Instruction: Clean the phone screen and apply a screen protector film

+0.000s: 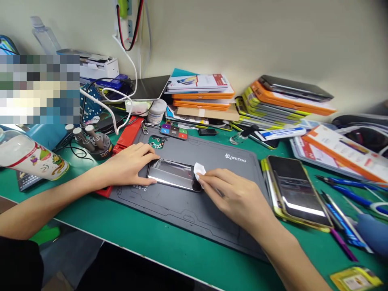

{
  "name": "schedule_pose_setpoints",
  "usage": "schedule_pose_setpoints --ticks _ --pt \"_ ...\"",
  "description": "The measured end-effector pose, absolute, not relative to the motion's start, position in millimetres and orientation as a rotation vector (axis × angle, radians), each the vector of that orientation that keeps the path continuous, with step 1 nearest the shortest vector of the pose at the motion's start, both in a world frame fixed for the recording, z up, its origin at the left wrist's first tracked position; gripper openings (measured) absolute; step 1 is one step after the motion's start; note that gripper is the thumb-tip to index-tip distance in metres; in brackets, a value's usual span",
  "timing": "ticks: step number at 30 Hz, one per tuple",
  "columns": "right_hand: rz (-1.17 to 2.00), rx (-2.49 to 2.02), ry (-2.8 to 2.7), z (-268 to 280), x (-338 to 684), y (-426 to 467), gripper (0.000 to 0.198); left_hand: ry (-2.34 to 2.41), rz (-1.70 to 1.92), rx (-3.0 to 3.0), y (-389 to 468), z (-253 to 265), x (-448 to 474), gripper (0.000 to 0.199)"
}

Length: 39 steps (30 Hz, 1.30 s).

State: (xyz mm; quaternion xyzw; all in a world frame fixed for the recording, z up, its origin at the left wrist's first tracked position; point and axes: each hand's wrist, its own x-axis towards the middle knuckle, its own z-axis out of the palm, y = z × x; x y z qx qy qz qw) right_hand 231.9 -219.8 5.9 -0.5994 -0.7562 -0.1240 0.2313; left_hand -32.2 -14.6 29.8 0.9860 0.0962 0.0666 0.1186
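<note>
A: One black sleeve (20, 264), lower left, nearest of all. Next entry, the hands?

B: Left hand (131, 163): thumb and fingers spread about the left end of a dark phone (174, 173), thumb at the near edge, fingers at the far one, steadying it. Right hand (235, 192): thumb and fingers pinched on a folded white wipe (199, 168).

A: Position of the wipe?

B: At the phone's right end, against the screen's edge. The phone lies flat, glossy face up, on a grey mat (182, 214) lettered "WKTOO".

A: And to the left of the mat?

B: One red strip (130, 135), along the mat's left edge, partly behind the left hand. One round screwdriver stand (101, 149), grey-handled drivers upright in it. One clear cup (45, 161) with printed fruit, tilted.

A: To the right?

B: One larger phone (298, 186), dark screen up, on a yellow-edged stack beside the mat. One pair of blue-handled pliers (348, 192), beyond it.

A: Along the wall?

B: One white jar (157, 111), lidded; one pile of orange and white boxes (201, 95). All on a green bench (127, 226).
</note>
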Motion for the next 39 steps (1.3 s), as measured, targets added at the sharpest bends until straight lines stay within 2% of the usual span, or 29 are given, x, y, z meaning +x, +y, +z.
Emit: schedule_pose_setpoints --ticks 10,21,28,39 --pt "-0.306 -1.513 -2.306 24 227 -236 0.025 0.284 0.216 2.86 -14 25 -33 0.063" --pt "-0.431 -1.593 -2.271 11 233 -229 0.019 0.289 0.195 2.871 -14 27 -32 0.064" --pt "-0.271 -1.771 -2.196 7 237 -220 0.03 0.306 0.176 2.875 -13 27 -32 0.062" --pt "-0.294 -1.707 -2.189 2 207 -247 0.027 0.289 0.221 2.932 -13 18 -34 0.066"
